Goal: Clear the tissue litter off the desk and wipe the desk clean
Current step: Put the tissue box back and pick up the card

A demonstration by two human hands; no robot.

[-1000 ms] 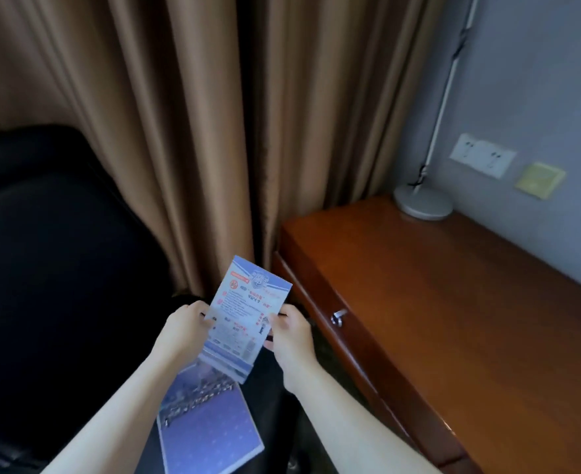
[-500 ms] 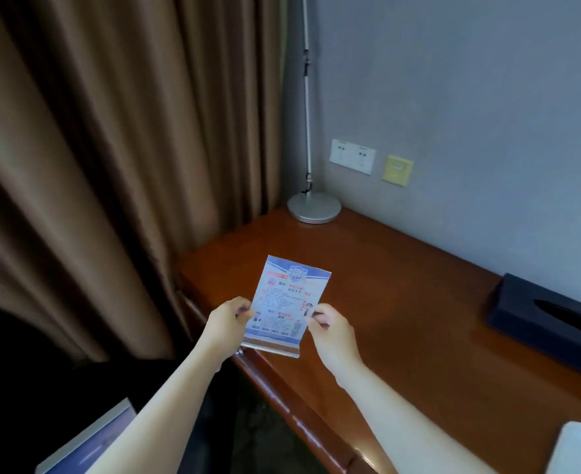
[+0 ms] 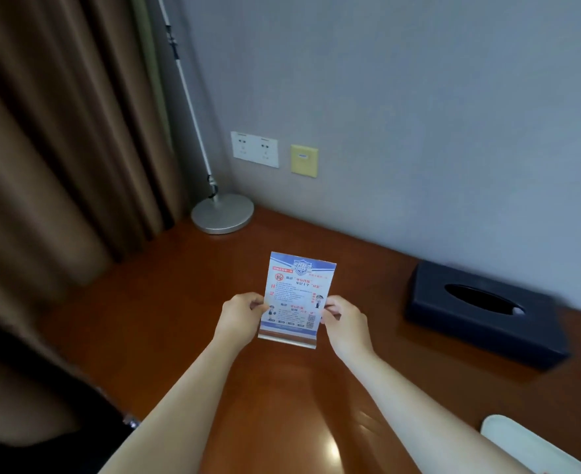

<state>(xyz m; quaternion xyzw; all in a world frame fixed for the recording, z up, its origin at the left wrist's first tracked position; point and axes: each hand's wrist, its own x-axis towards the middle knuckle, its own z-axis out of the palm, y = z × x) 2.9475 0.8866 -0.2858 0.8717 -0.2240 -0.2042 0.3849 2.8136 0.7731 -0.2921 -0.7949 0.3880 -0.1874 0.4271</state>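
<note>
While we pinch the sign stand (image 3: 299, 297) by both side edges, left hand (image 3: 239, 314) and right hand (image 3: 345, 323), it hangs upright over the desk (image 3: 166, 323), seemingly just clear, tissue box (image 3: 484, 311) to its right.

Both hands pinch a printed sign stand (image 3: 297, 297) upright over the desk (image 3: 166, 319), the left hand (image 3: 239, 316) on its left edge, the right hand (image 3: 345, 325) on its right. A lamp base (image 3: 222, 213) sits far left, a dark tissue box (image 3: 484, 313) right, and a white object (image 3: 528, 446) near right.
</note>
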